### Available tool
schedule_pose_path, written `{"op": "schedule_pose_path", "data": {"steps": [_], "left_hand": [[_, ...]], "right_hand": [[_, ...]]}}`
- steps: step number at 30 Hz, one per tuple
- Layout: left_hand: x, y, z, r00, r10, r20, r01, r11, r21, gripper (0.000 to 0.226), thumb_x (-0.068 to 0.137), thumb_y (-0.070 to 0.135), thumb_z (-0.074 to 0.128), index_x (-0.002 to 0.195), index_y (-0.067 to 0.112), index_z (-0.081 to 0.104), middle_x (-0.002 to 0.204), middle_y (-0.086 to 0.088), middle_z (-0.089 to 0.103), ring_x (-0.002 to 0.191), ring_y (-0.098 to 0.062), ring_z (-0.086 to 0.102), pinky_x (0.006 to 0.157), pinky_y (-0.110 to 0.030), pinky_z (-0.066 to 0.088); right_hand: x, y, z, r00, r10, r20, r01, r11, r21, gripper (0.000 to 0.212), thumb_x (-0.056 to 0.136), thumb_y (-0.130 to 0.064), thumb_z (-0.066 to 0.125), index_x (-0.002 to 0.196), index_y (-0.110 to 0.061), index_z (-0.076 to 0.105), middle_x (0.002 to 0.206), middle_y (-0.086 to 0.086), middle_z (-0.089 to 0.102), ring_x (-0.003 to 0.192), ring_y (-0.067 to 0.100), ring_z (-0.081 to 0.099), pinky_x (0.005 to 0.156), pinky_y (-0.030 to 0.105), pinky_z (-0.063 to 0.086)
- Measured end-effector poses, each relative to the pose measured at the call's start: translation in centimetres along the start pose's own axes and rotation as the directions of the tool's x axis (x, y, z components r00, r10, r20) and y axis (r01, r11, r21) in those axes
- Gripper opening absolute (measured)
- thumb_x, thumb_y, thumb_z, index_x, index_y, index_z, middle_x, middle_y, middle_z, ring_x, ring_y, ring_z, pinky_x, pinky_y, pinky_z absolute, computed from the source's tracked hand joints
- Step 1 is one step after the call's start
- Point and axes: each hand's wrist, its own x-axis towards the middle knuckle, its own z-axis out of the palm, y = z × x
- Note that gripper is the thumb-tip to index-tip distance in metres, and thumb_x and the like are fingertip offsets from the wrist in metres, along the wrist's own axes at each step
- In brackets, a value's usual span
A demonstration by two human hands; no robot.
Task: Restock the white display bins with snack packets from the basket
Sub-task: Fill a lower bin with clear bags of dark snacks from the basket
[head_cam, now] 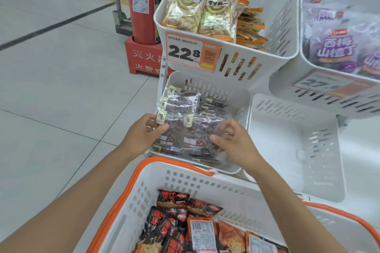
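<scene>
Both hands are on one clear plastic packet of dark brown snacks point(191, 135), held flat over the lower-left white slotted plastic bin point(242, 98). The left hand point(144, 133) pinches the packet's left edge, thumb on top and fingers curled under. The right hand point(236, 141) grips the right edge, with the thumb lying on the film and the fingers bent over the corner. The held packet sits on or just above a stack of similar clear packets point(181, 102) already in that bin; I cannot tell whether it touches them.

The white plastic basket with orange rim and handles point(185, 178) is nearest the camera, just in front of the bin. It holds black-and-orange snack packets point(174, 222), some of them back side up.

A second lower white bin point(287, 129) stands just right of the first. The upper-left white bin point(267, 6) holds orange-edged clear packets of pale seeds point(197, 10) and has an orange price tag reading 22.8 point(191, 53) on its front. The upper-right white bin point(304, 6) holds purple packets point(337, 47) and has its own price tag point(320, 84), which is blurred.

A red fire extinguisher point(141, 6) stands in a red box stand point(144, 57) on the pale tiled floor point(51, 68), left of the bins.
</scene>
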Motion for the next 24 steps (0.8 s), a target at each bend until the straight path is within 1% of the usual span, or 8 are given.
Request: {"op": "schedule_pose_path", "data": {"steps": [2,6,8,13,16,18,20,24], "left_hand": [[0.0,-0.5,0.1,0.999,0.026,0.027,-0.027,0.999,0.041,0.028,0.089,0.027,0.07,0.111,0.019,0.056,0.095,0.003,0.062,0.083,-0.016,0.058,0.067,-0.023,0.042],[0.2,-0.2,0.1,0.998,0.07,0.007,-0.07,0.997,-0.034,0.025,0.092,0.014,0.066,0.116,0.015,0.058,0.096,0.0,0.064,0.075,-0.009,0.057,0.067,-0.019,0.043],[0.2,-0.3,0.1,0.996,0.081,0.025,-0.083,0.994,0.073,0.03,0.094,0.017,0.063,0.122,0.018,0.055,0.097,0.001,0.063,0.08,-0.014,0.056,0.073,-0.026,0.043],[-0.5,-0.4,-0.1,0.991,0.096,0.095,-0.126,0.908,0.399,0.043,0.099,0.026,0.055,0.139,0.017,0.042,0.121,-0.005,0.062,0.104,-0.024,0.058,0.087,-0.038,0.047],[-0.4,-0.5,0.2,0.994,0.11,-0.002,-0.101,0.923,0.372,0.065,0.095,0.029,0.061,0.15,0.02,0.028,0.135,-0.007,0.049,0.114,-0.028,0.056,0.092,-0.041,0.047],[-0.3,-0.7,0.2,0.995,0.079,-0.067,-0.054,0.95,0.309,0.082,0.091,0.034,0.066,0.155,0.022,0.016,0.14,-0.007,0.04,0.108,-0.025,0.056,0.092,-0.041,0.049],[-0.2,-0.7,0.2,0.994,0.066,-0.086,-0.039,0.959,0.279,0.084,0.089,0.035,0.068,0.155,0.024,0.016,0.141,-0.007,0.039,0.102,-0.021,0.056,0.091,-0.041,0.05],[-0.4,0.0,0.3,0.984,0.083,-0.155,-0.031,0.95,0.311,0.079,0.09,0.033,0.068,0.153,0.022,0.022,0.143,-0.01,0.037,0.116,-0.028,0.053,0.098,-0.046,0.047]], "right_hand": [[-0.3,0.3,-1.3,0.998,-0.01,-0.062,0.013,0.999,0.045,0.028,0.086,-0.013,0.072,0.092,-0.025,0.048,0.098,0.002,0.064,0.096,0.024,0.062,0.087,0.051,0.052],[-0.7,0.9,-1.2,0.995,-0.023,-0.096,0.036,0.989,0.141,0.028,0.087,-0.012,0.07,0.094,-0.026,0.047,0.102,0.005,0.062,0.098,0.024,0.06,0.082,0.043,0.052],[-0.6,1.4,-0.6,0.995,-0.008,-0.096,0.024,0.985,0.171,0.027,0.088,-0.011,0.069,0.093,-0.024,0.046,0.102,0.007,0.062,0.097,0.024,0.061,0.078,0.039,0.052],[-0.4,3.2,0.1,0.995,0.064,-0.075,-0.064,0.998,0.005,0.027,0.093,-0.012,0.063,0.103,-0.023,0.041,0.107,0.006,0.057,0.095,0.02,0.059,0.076,0.035,0.052],[-0.2,3.5,0.0,0.992,0.115,-0.044,-0.118,0.991,-0.064,0.048,0.092,-0.012,0.063,0.127,-0.024,0.032,0.103,0.008,0.056,0.09,0.024,0.062,0.078,0.044,0.057],[-0.2,3.5,-0.1,0.992,0.083,-0.098,-0.09,0.994,-0.062,0.06,0.092,-0.008,0.063,0.134,-0.03,0.027,0.095,0.002,0.055,0.084,0.02,0.063,0.073,0.038,0.058],[-0.2,3.3,-0.1,0.995,0.063,-0.08,-0.071,0.992,-0.105,0.067,0.092,-0.006,0.061,0.141,-0.03,0.022,0.093,-0.003,0.055,0.078,0.014,0.062,0.067,0.027,0.055],[0.3,3.3,0.1,0.993,0.113,0.023,-0.106,0.975,-0.194,0.086,0.088,-0.012,0.07,0.151,-0.023,0.012,0.084,0.0,0.062,0.082,0.019,0.064,0.081,0.037,0.053]]}}
